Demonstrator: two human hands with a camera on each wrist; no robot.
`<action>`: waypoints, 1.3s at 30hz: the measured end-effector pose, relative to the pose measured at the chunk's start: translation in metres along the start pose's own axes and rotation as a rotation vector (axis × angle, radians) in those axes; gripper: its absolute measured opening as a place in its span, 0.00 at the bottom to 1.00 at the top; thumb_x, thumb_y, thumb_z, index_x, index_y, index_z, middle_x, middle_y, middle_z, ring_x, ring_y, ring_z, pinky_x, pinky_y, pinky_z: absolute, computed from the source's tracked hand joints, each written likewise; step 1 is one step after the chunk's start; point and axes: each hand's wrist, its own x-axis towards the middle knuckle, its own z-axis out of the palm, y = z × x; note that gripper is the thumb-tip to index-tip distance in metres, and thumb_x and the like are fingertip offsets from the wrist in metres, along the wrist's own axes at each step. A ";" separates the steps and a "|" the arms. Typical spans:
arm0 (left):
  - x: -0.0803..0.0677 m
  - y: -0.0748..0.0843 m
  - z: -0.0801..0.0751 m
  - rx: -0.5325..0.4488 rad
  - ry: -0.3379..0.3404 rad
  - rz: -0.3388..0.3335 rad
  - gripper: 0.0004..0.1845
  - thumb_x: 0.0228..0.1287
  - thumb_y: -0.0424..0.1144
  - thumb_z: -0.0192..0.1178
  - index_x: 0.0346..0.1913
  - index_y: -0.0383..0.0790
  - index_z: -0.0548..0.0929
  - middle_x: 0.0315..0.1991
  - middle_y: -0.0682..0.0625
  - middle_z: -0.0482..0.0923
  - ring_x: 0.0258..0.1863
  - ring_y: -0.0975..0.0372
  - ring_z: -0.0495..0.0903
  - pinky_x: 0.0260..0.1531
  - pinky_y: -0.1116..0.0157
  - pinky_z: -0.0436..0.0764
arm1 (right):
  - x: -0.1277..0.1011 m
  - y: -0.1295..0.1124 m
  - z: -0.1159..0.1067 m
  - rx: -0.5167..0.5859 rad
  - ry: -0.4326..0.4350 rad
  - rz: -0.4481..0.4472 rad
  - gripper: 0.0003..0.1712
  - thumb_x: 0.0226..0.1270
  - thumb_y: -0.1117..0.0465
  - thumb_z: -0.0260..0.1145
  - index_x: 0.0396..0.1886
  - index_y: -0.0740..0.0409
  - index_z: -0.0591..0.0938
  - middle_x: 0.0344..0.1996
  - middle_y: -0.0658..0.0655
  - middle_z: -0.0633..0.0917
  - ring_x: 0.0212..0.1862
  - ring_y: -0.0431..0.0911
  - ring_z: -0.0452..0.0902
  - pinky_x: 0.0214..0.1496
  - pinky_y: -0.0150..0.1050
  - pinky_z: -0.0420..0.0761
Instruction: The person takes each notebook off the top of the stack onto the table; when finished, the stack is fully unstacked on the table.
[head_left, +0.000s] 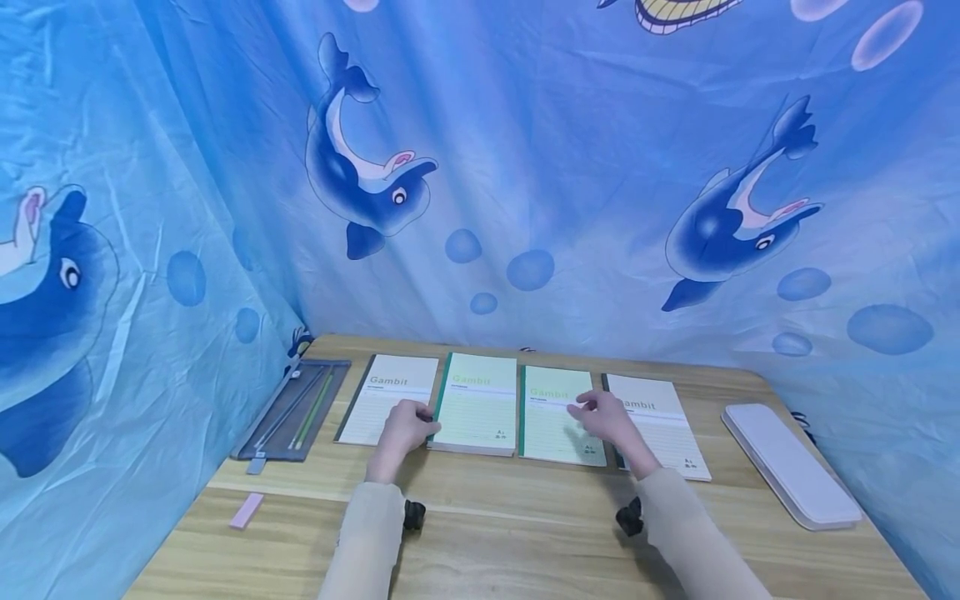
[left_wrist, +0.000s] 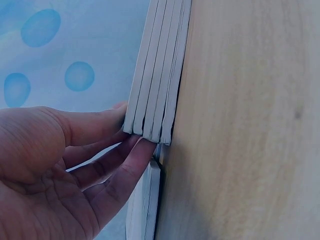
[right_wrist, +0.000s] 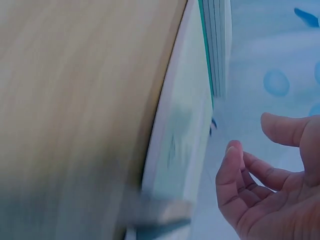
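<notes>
While L hand [head_left: 407, 427] is pinching thick nbk stack [head_left: 476, 408] at corner, R hand [head_left: 606, 417] is hovering, loosely bent, empty.
Best be squeezing layers evenly — else they're prob. slipping.

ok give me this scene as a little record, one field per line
surface: wood-grain table
backdrop: blue dolphin-print cloth
notebook row, left to right: left white cover, green-spined stack, green cover, right white cover
left grip: pinches the stack at its near-left corner
right grip: above the green cover, holding nothing
left side: grey pouch with pencils inside; pink block nearer the person
right side: white case, lying flat
</notes>
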 end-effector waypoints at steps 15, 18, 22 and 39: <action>0.001 -0.003 0.001 -0.019 0.000 0.004 0.17 0.57 0.30 0.68 0.49 0.25 0.83 0.40 0.40 0.84 0.40 0.53 0.82 0.41 0.56 0.82 | 0.013 -0.036 0.068 0.092 -0.046 -0.036 0.28 0.72 0.53 0.64 0.58 0.72 0.78 0.41 0.60 0.84 0.28 0.45 0.81 0.38 0.42 0.82; 0.002 -0.003 0.001 -0.016 0.002 0.006 0.17 0.57 0.30 0.68 0.49 0.25 0.83 0.40 0.40 0.84 0.40 0.52 0.82 0.41 0.56 0.82 | 0.014 -0.043 0.075 0.084 -0.037 -0.045 0.27 0.72 0.53 0.64 0.57 0.72 0.79 0.34 0.58 0.85 0.26 0.44 0.80 0.35 0.41 0.80; 0.002 -0.003 0.001 -0.011 0.007 0.014 0.17 0.57 0.29 0.69 0.48 0.25 0.83 0.39 0.40 0.84 0.40 0.52 0.83 0.41 0.55 0.82 | 0.016 -0.049 0.083 0.081 -0.030 -0.060 0.18 0.71 0.52 0.65 0.38 0.67 0.82 0.19 0.51 0.76 0.21 0.43 0.71 0.26 0.37 0.71; 0.001 -0.002 0.000 -0.015 0.007 0.033 0.17 0.57 0.29 0.68 0.49 0.25 0.83 0.38 0.41 0.84 0.40 0.52 0.83 0.42 0.56 0.82 | 0.026 -0.059 0.099 0.069 0.053 -0.013 0.29 0.68 0.55 0.68 0.12 0.52 0.63 0.09 0.48 0.62 0.14 0.41 0.56 0.19 0.34 0.61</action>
